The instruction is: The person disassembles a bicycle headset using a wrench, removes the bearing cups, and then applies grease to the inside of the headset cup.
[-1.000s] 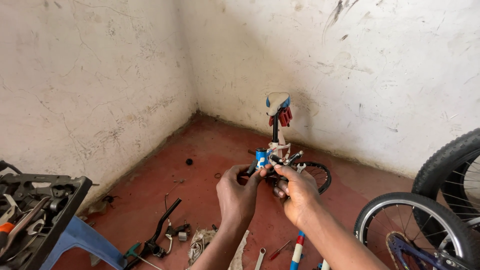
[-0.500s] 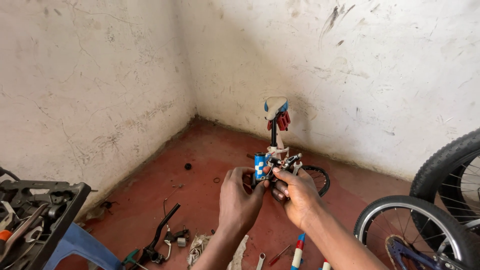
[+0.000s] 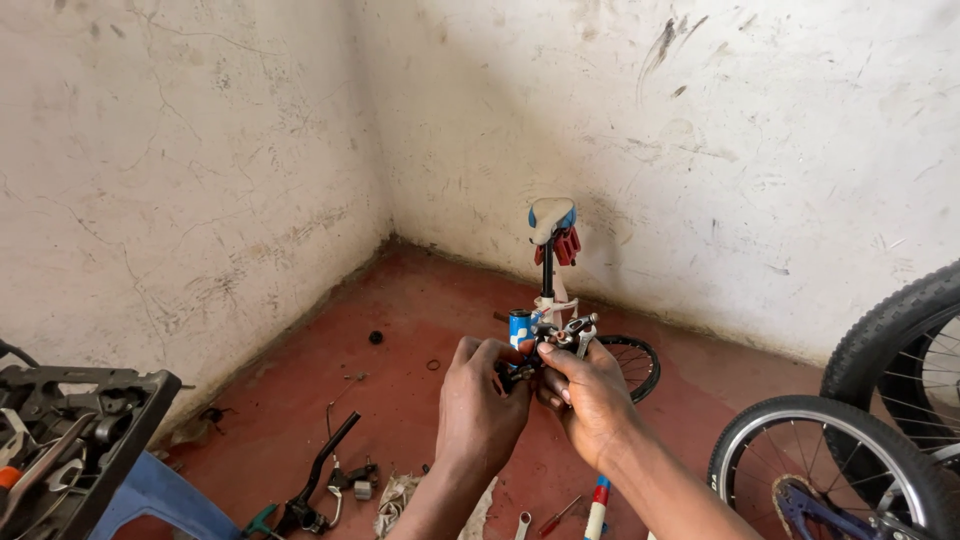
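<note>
Brake caliper (image 3: pixel 570 335) held at chest height, centre frame, above red floor (image 3: pixel 400 400); not yet mounted on small bicycle frame (image 3: pixel 548 290) behind. Left hand (image 3: pixel 482 410) closed on dark end; right hand (image 3: pixel 590 400) pinching metal arm. Count: one toolbox (image 3: pixel 70 440), one caliper, two wheels (image 3: pixel 830 470) at right.

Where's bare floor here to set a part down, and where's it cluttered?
Bare red floor runs from the wall corner to the small bike frame, with only a few small bits lying loose. Crowded: below the left hand and right hand lie a brake lever, rag and tools; wheels fill the right, a toolbox the left.
</note>
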